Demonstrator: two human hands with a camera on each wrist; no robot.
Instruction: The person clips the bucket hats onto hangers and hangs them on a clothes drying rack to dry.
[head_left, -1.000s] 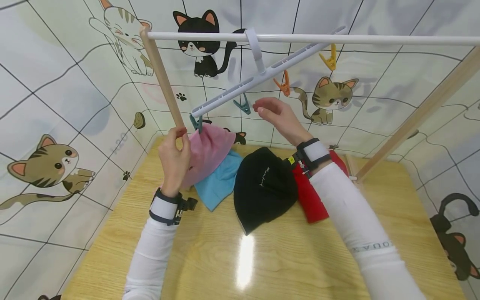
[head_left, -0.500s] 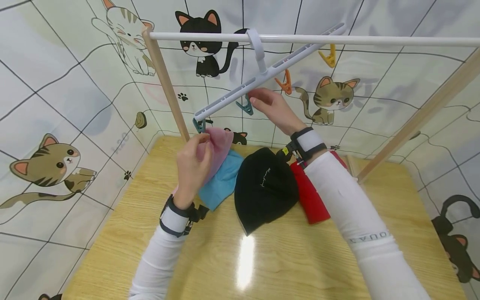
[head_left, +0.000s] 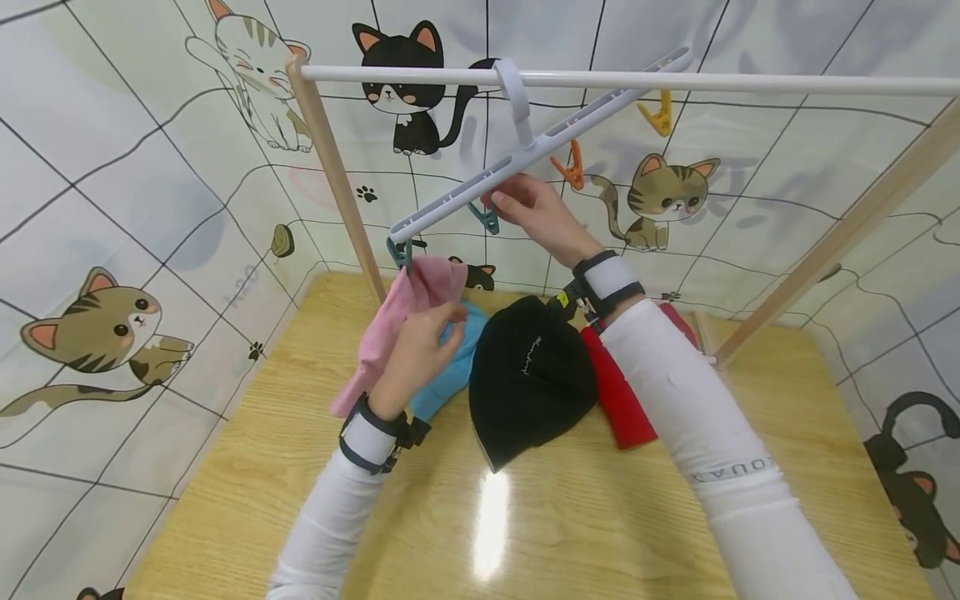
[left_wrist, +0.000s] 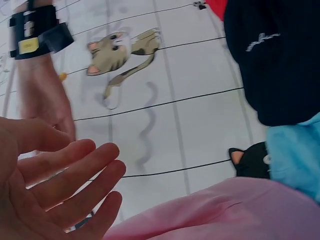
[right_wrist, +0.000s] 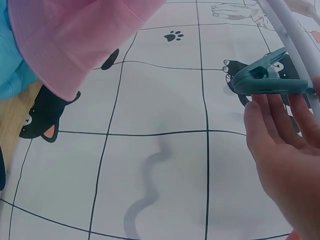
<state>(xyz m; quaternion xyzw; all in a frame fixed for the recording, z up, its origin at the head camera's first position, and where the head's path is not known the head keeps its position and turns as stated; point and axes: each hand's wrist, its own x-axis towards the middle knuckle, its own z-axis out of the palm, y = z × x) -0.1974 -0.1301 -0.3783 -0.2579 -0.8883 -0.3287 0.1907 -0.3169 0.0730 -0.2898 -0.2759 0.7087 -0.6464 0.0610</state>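
My left hand (head_left: 423,350) is in front of a pink hat (head_left: 382,342) with loosely bent fingers, and its spread fingers (left_wrist: 90,185) hold nothing. The hat hangs from a teal clip (head_left: 400,252) at the hanger's lower left end. My right hand (head_left: 536,217) is up under the middle of the white hanger (head_left: 457,193), its fingers right at a second teal clip (right_wrist: 270,82). That clip has nothing in its bite. In the right wrist view the fingers (right_wrist: 260,125) reach behind and below the clip, the thumb mostly hidden at the edge.
The hanger tilts on a white rod (head_left: 750,81) between wooden posts (head_left: 337,183). An orange clip (head_left: 573,165) and a yellow clip (head_left: 660,114) hang free. On the table (head_left: 570,525) lie a light blue hat (head_left: 450,383), a black hat (head_left: 532,383) and a red cloth (head_left: 622,400).
My left hand has gone from the pink hat's upper edge down and to the right. My right hand has moved left to the second teal clip, which has shifted slightly.
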